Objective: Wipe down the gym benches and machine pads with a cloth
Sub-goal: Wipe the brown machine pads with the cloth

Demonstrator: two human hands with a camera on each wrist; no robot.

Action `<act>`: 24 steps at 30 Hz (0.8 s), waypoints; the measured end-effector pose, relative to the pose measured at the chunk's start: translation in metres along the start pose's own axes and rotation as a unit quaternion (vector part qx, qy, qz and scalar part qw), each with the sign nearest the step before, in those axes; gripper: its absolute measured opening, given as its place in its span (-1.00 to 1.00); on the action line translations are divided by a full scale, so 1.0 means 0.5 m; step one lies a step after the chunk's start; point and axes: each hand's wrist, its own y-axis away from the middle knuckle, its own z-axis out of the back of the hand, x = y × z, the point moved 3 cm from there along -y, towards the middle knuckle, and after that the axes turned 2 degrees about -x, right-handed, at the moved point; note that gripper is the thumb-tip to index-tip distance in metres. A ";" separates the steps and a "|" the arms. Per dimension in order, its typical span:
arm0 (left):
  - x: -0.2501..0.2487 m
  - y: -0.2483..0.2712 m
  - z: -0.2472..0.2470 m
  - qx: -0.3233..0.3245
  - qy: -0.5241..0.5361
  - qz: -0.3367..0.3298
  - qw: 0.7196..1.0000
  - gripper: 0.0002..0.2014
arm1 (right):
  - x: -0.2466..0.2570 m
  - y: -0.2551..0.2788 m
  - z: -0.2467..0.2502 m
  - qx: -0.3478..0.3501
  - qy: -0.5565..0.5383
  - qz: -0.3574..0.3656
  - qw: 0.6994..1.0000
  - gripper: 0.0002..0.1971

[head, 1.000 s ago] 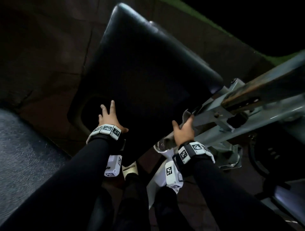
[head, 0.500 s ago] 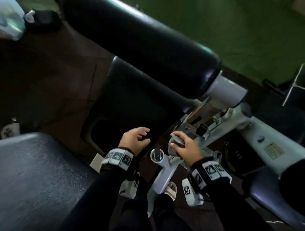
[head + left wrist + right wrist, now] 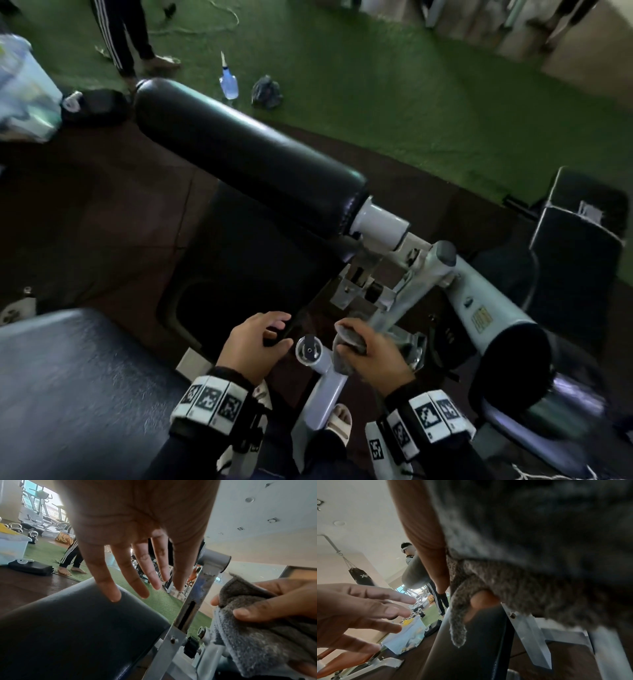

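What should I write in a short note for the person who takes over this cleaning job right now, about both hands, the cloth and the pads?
Left hand: open, holds nothing, fingers spread just above the near edge of the flat black pad; contact cannot be told.
Right hand: grips the grey cloth, bunched, beside the grey metal frame, not on any pad.
The black roller pad lies across the frame above the flat pad. Another dark pad is at the lower left.
Done: no wiped area can be told from these views.
Left: probably bring the cloth onto the flat pad, then the roller and the other pads.
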 end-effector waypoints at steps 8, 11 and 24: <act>-0.052 0.047 -0.011 -0.014 0.010 -0.005 1.000 -0.61 | 0.017 0.033 0.062 -0.009 -0.010 0.021 1.000 -0.61; -0.066 0.064 -0.022 -0.021 0.020 0.004 1.000 -0.61 | 0.016 0.046 0.080 -0.004 -0.015 0.035 0.999 -0.65; -0.061 0.205 -0.054 -0.111 0.054 0.097 0.988 -0.63 | 0.025 0.078 0.078 0.093 -0.027 0.085 0.992 -0.69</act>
